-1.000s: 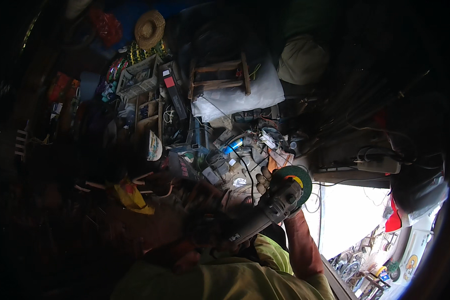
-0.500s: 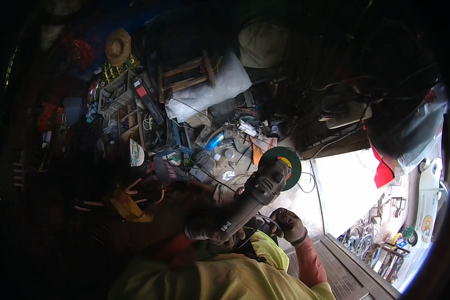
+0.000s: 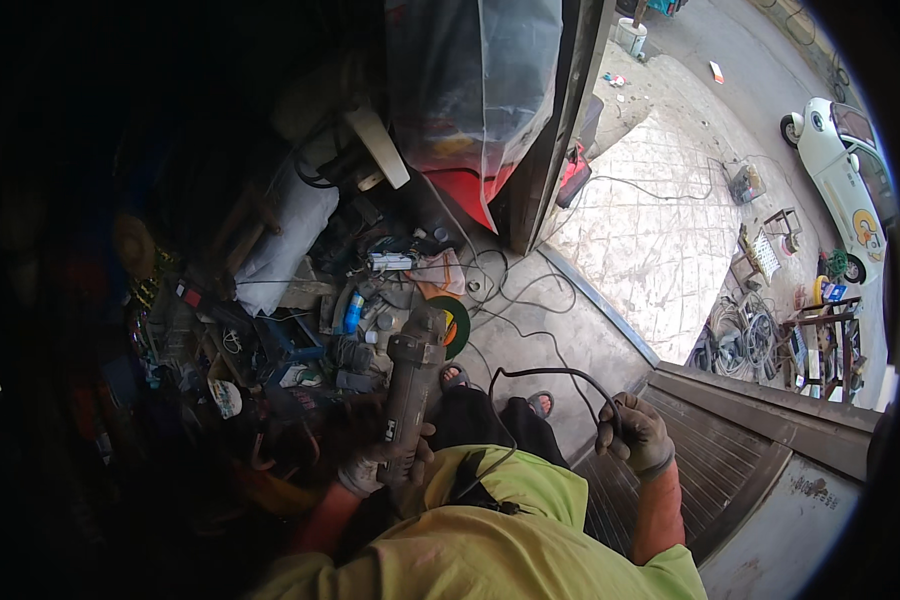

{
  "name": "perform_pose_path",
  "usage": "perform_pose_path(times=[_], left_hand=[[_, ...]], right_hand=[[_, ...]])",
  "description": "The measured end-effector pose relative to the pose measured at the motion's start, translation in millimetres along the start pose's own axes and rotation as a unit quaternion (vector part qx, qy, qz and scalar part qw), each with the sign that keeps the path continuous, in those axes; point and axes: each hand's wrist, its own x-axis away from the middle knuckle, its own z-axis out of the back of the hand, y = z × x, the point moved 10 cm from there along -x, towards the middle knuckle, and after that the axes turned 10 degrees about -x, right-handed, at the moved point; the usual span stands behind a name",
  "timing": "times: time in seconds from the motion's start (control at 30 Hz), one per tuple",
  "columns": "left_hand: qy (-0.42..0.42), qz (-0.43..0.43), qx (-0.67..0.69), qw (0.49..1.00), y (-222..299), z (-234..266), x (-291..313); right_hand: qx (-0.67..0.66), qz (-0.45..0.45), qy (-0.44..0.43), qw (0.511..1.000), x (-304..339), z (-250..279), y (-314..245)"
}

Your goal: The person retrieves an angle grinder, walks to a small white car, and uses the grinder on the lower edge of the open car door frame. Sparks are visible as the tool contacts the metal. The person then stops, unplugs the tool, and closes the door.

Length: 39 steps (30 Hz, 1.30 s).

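Observation:
My gloved left hand (image 3: 370, 466) is wrapped round the lower body of an angle grinder (image 3: 406, 390), held upright in front of me. A dark green cutting disc (image 3: 454, 326) with a yellow centre sits at the grinder's far end. Out to the right, my gloved right hand (image 3: 634, 434) is closed on a black power cord (image 3: 560, 372). That cord loops up from beside my shirt and arcs across to the right hand. Below the grinder, my sandalled feet (image 3: 540, 404) stand on the concrete floor.
Tools, a blue can (image 3: 353, 312) and other clutter lie on the floor to the left. A loose cable (image 3: 540, 300) curls over the concrete near the door sill (image 3: 600, 305). A plastic-covered bundle (image 3: 475, 90) hangs ahead. Outside stand a white car (image 3: 842, 180) and coiled cables (image 3: 745, 335).
My view has turned right toward the doorway. The right hand has moved outward to the right, drawing the cord into a wider loop. The grinder now points more straight ahead.

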Motion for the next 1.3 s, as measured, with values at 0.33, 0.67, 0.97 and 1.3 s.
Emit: perform_pose_path(times=[0.33,0.67,0.97,1.3], left_hand=[[-0.02,0.124,-0.082,0.989,-11,25,-54],[-0.088,0.121,-0.166,0.975,36,36,-85],[-0.086,0.151,-0.015,0.985,2,82,-81],[-0.06,0.257,0.042,0.964,-33,128,-104]], right_hand=[[-0.024,0.09,0.14,0.986,0,34,-6],[-0.035,0.149,0.247,0.957,19,54,4],[-0.024,0.112,0.258,0.959,18,54,19],[-0.027,0.149,0.278,0.949,34,81,-1]])
